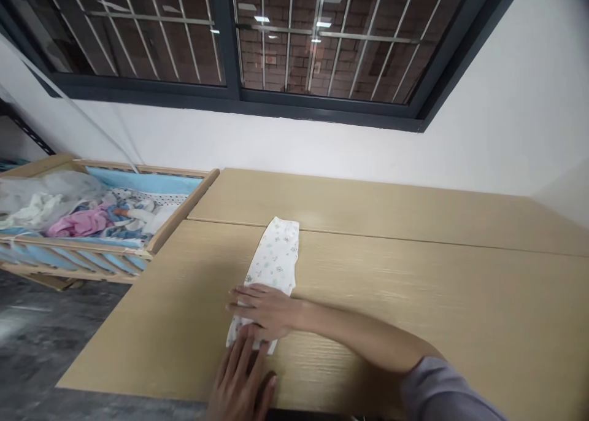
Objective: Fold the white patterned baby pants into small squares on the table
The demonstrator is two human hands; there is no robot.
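A pair of white baby pants (pixel 275 255) with a small scattered print lies on the wooden tabletop, folded lengthwise into a narrow strip. Across its lower part my right hand (pixel 267 310) rests flat, fingers stretched out to the left. My left hand (pixel 242 378) is at the near end of the cloth, its fingers extended forward and touching the fabric next to my right hand. Both hands cover some of the lower end. Neither one grasps the pants.
The wooden table (pixel 414 286) has a seam running across it towards the back. On the left stands a wooden crib (pixel 177 231) with blue lining, filled with clothes, including a pink garment (pixel 80 221). Behind are a white wall and a barred window (pixel 234 96).
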